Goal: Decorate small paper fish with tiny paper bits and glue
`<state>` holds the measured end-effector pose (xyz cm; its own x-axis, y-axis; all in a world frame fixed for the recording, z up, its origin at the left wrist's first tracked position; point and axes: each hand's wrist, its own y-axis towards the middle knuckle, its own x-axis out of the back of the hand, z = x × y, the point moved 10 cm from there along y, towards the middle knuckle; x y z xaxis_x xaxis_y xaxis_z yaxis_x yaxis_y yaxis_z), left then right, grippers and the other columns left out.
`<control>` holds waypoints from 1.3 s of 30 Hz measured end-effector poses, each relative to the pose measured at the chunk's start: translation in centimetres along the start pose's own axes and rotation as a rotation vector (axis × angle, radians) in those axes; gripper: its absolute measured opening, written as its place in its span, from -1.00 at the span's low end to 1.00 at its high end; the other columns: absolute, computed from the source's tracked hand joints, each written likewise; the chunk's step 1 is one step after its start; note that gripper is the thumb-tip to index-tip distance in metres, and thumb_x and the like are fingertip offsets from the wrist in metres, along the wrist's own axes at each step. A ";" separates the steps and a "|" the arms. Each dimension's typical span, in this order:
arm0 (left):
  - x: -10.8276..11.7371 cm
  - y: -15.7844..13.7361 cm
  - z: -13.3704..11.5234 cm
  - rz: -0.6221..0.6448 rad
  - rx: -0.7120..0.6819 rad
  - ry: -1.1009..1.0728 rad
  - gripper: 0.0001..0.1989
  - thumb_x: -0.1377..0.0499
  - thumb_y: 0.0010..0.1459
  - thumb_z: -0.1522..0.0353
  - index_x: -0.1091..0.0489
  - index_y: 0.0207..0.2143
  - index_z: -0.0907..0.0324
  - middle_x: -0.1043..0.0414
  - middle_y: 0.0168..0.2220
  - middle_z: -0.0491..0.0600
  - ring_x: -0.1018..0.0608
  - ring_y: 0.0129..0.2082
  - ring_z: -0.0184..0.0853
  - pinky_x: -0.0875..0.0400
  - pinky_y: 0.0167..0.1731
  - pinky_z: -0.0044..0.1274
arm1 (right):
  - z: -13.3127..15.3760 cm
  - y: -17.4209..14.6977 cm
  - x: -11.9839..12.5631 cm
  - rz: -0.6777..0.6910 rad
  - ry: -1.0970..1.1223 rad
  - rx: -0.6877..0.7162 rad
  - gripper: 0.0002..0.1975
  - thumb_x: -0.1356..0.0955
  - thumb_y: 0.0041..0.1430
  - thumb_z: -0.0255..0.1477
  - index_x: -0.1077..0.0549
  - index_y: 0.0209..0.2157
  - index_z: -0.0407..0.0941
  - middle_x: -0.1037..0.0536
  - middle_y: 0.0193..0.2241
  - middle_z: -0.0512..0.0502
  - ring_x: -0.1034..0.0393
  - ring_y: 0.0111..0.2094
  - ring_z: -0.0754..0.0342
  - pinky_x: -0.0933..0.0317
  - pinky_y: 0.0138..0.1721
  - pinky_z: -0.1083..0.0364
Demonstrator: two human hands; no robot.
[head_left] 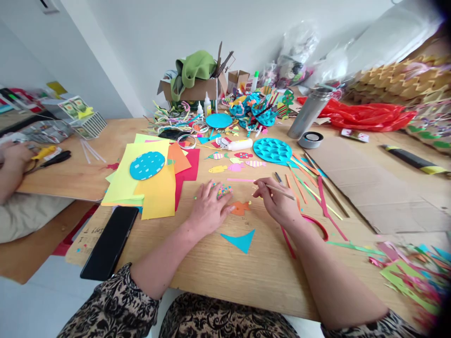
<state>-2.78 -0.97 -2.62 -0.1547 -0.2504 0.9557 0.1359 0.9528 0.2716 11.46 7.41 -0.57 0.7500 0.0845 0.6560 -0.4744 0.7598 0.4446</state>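
Observation:
My left hand lies with fingers spread over a small round piece covered in colourful specks. An orange paper fish touches the table just beside its thumb. In my right hand is a thin wooden stick, pinched between thumb and fingers like a pen; its tip is hard to make out. A blue paper scrap rests nearer to me, between my forearms. Beyond my hands are several decorated paper fish and a pink paper strip.
Coloured paper sheets with a dotted blue disc lie left, near a black phone. Red-handled scissors, paper strips and cardboard are right. A steel flask stands behind. Another person's hand is far left.

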 end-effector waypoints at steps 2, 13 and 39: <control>0.1 0.0 0.1 -0.004 0.005 0.001 -0.60 0.02 0.32 0.12 -0.43 0.05 0.06 -0.23 0.20 0.11 -0.16 0.27 0.02 -0.08 0.21 -0.07 | 0.1 0.0 0.0 0.002 0.002 0.000 -0.74 -0.15 0.36 -0.28 -0.40 -0.22 -0.07 -0.59 -0.50 -0.04 -0.51 -0.43 0.04 -0.28 -0.35 0.08; 0.6 0.0 1.2 -0.065 0.075 0.009 -0.60 0.02 0.33 0.17 -0.48 -0.04 0.20 -0.31 0.14 0.15 -0.23 0.22 0.00 -0.14 0.20 -0.12 | 0.3 0.0 0.1 0.001 -0.009 0.006 -0.73 -0.14 0.36 -0.28 -0.40 -0.23 -0.06 -0.59 -0.50 -0.05 -0.51 -0.42 0.02 -0.28 -0.33 0.06; 3.7 -2.2 -3.8 -0.202 -0.120 -0.127 -0.71 -0.03 0.32 0.26 -0.49 -0.24 0.23 -0.48 -0.16 0.09 -0.40 -0.01 -0.12 -0.35 0.03 -0.26 | -0.3 1.1 0.7 -0.094 0.276 -0.204 -0.51 -0.21 0.28 -0.07 -0.39 -0.58 -0.09 -0.60 -0.34 -0.15 -0.47 -0.35 0.03 -0.30 -0.35 0.08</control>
<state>0.12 -4.67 0.70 -0.3108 -0.4027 0.8610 0.2037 0.8566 0.4741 11.61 8.45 0.20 0.8956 0.1579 0.4159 -0.3163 0.8834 0.3456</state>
